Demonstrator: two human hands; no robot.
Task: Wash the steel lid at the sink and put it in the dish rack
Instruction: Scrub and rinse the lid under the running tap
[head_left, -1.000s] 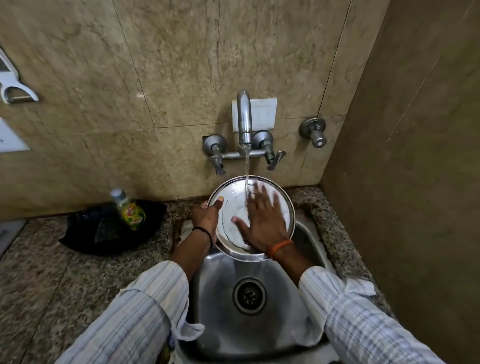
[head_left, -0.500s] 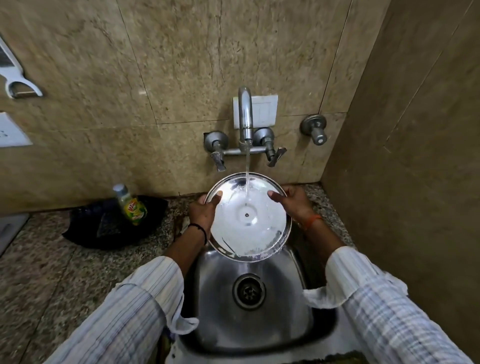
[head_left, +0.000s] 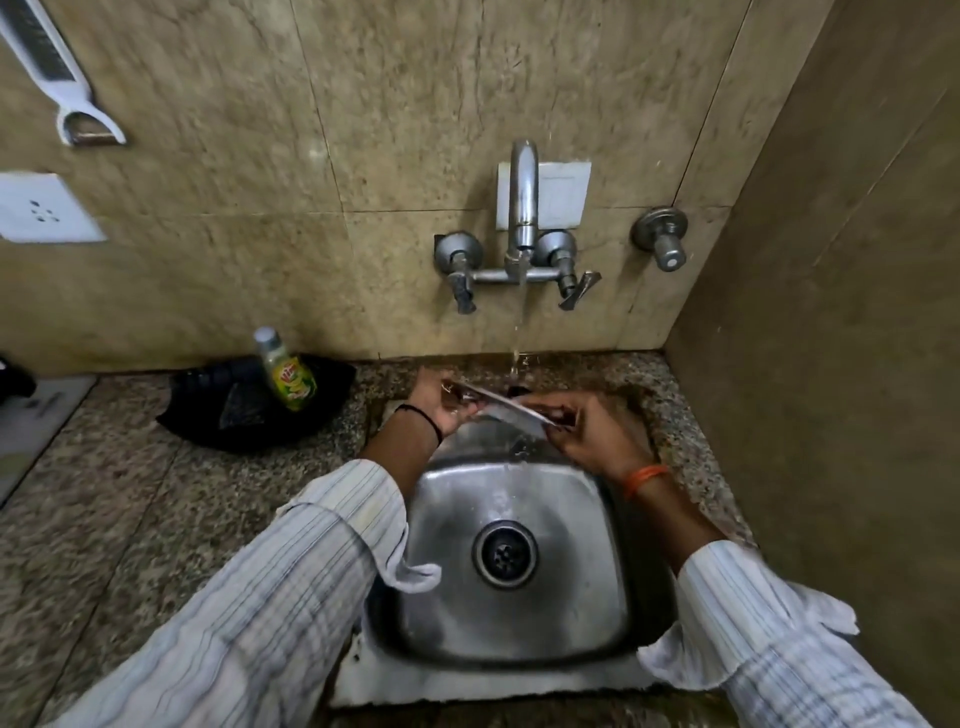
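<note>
The steel lid (head_left: 511, 410) is tipped almost edge-on to me, a thin silvery sliver under the running water from the tap (head_left: 522, 208). My left hand (head_left: 441, 405) grips its left rim and my right hand (head_left: 587, 431) grips its right rim. Both hold it over the back of the steel sink (head_left: 519, 613). The stream lands near the lid's far edge. No dish rack is in view.
A green dish-soap bottle (head_left: 288, 371) stands on a black tray (head_left: 249, 410) left of the sink on the granite counter (head_left: 130, 509). A side wall (head_left: 831, 364) closes in on the right. A white peeler (head_left: 62, 88) and a socket (head_left: 44, 208) are on the tiled wall.
The lid went from facing me, with my right palm rubbing it, to held at both rims and tipped nearly flat and lower. My view shifted back, showing more sink.
</note>
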